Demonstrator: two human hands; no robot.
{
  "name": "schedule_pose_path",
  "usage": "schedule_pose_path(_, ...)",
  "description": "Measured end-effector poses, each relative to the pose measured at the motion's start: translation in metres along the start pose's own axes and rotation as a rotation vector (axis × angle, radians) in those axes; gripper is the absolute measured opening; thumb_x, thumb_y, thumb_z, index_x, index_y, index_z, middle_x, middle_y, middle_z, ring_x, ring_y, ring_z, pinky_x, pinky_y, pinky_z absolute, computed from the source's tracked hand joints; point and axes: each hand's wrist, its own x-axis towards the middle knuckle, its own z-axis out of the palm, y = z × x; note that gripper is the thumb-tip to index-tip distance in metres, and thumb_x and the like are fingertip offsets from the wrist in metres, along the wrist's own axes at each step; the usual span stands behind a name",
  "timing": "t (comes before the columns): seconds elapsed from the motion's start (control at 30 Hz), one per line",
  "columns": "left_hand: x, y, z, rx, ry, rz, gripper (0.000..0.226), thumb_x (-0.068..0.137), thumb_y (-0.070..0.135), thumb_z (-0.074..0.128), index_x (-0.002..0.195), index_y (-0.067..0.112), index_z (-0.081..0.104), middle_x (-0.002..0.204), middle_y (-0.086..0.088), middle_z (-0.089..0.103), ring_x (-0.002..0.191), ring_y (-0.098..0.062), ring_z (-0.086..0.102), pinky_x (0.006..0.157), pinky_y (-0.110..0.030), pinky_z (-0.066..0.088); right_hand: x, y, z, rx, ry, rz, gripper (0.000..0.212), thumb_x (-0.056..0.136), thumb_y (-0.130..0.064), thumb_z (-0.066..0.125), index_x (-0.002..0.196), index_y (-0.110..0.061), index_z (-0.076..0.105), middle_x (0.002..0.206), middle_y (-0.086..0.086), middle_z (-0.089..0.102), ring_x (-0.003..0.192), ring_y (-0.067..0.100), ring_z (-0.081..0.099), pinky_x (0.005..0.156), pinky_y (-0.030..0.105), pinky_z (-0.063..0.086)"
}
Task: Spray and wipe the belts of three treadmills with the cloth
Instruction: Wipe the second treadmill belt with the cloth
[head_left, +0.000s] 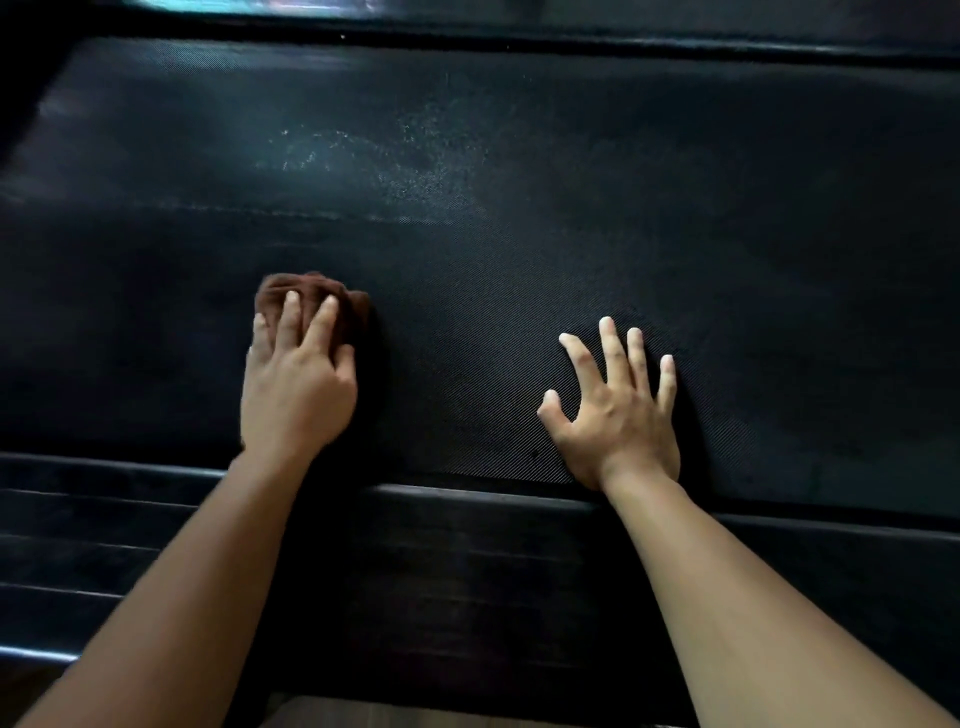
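the left forearm and right forearm are reaching in from the bottom edge, crossing the black near side rail of the treadmill. a thin strip of wooden floor is showing just below that rail.

the left grip is resting on the belt with its fingers curling over a bunched brown cloth and its thumb tucking against the cloth's right side. it is holding the cloth down against the textured black surface, and the cloth is poking out past the fingertips on the far side.

the right grip is lying well apart from the cloth, holding nothing. its fingers are spreading wide and mostly straight, tips and palm pressing flat on the belt close to the near rail.

farther out on the belt, a pale speckled patch is catching the light. whether it is spray or dust is hard to tell. a faint seam line is running across the belt between that patch and the cloth, and the far side rail is running along the top.
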Motion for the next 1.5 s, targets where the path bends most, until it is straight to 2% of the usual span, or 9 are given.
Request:
schedule_pose_path(0.2,0.034,0.073,0.015,0.069,-0.007,0.159,0.062,0.103,0.041,0.038,0.161,0.033,0.018,0.170,-0.003,0.004,0.156,-0.033,-0.003,0.126,-0.040,0.003,0.000,0.001,-0.001,0.011,-0.015,0.004,0.070,0.084,-0.061,0.027,0.151,-0.042,0.023,0.167,0.002,0.005,0.153,0.026,-0.001,0.121,0.055,-0.004)
schedule_pose_path(0.43,-0.031,0.116,0.045,0.071,-0.068,0.496,0.063,0.098,0.044,0.034,0.159,0.038,0.020,0.170,-0.003,0.008,0.156,-0.033,0.000,0.125,-0.047,0.013,-0.001,0.004,-0.003,0.042,-0.013,-0.007,0.073,0.082,-0.061,0.032,0.152,-0.038,0.029,0.167,0.002,0.010,0.153,0.027,0.003,0.122,0.052,-0.003)
schedule_pose_path(0.63,-0.052,0.054,0.026,0.114,-0.053,0.375,0.063,0.100,0.051,0.038,0.159,0.041,0.017,0.170,0.002,0.007,0.156,-0.030,0.004,0.125,-0.048,0.015,-0.007,0.013,-0.011,0.145,0.015,-0.025,0.079,0.078,-0.062,0.029,0.148,-0.026,0.042,0.164,0.009,0.020,0.152,0.031,0.011,0.123,0.048,0.001)
schedule_pose_path(0.8,-0.017,0.041,0.018,0.137,-0.065,0.286,0.064,0.102,0.047,0.039,0.160,0.037,0.015,0.170,-0.006,0.004,0.156,-0.033,-0.001,0.127,-0.047,0.006,-0.031,0.041,-0.025,0.106,-0.030,-0.021,0.075,0.082,-0.063,0.027,0.149,-0.030,0.038,0.165,0.007,0.016,0.153,0.029,0.005,0.124,0.042,-0.003)
schedule_pose_path(0.97,-0.003,0.101,0.027,0.171,-0.091,0.304,0.064,0.102,0.047,0.031,0.161,0.035,0.010,0.170,-0.010,-0.001,0.155,-0.037,-0.006,0.127,-0.044,0.000,-0.059,0.085,-0.041,0.006,-0.063,0.015,0.076,0.083,-0.068,0.018,0.151,-0.035,0.032,0.166,0.004,0.014,0.154,0.025,0.001,0.123,0.043,-0.005)
schedule_pose_path(1.1,-0.027,0.169,0.050,0.228,-0.139,0.448,0.070,0.094,0.052,0.014,0.161,0.035,0.003,0.170,-0.007,-0.005,0.155,-0.036,-0.009,0.125,-0.051,0.005,-0.081,0.113,-0.046,-0.069,-0.118,0.071,0.077,0.083,-0.071,0.011,0.154,-0.041,0.020,0.167,-0.001,0.005,0.153,0.023,-0.005,0.123,0.048,-0.006)
schedule_pose_path(1.23,-0.096,0.217,0.057,0.120,-0.210,0.632,0.064,0.102,0.043,0.034,0.160,0.041,0.006,0.170,0.001,-0.007,0.155,-0.035,-0.011,0.126,-0.048,0.005,-0.094,0.124,-0.046,-0.090,-0.145,0.090,0.070,0.091,-0.068,0.014,0.155,-0.042,0.013,0.167,-0.002,0.000,0.153,0.023,-0.007,0.122,0.051,-0.005)
schedule_pose_path(1.4,-0.104,0.174,0.060,0.069,-0.163,0.618,0.064,0.100,0.045,0.040,0.158,0.044,0.013,0.170,0.005,0.000,0.156,-0.030,-0.004,0.126,-0.047,0.010,-0.094,0.122,-0.043,-0.075,-0.118,0.092,0.073,0.087,-0.069,0.008,0.155,-0.043,0.011,0.167,-0.003,-0.001,0.153,0.022,-0.007,0.123,0.050,-0.006)
schedule_pose_path(1.5,-0.077,0.124,0.054,0.107,-0.054,0.538,0.068,0.092,0.053,0.030,0.159,0.039,0.022,0.169,-0.003,0.012,0.156,-0.032,0.008,0.125,-0.049,0.016,-0.093,0.123,-0.042,-0.054,-0.101,0.095,0.071,0.088,-0.069,0.013,0.154,-0.044,0.013,0.167,-0.003,0.002,0.154,0.022,-0.004,0.123,0.049,-0.003)
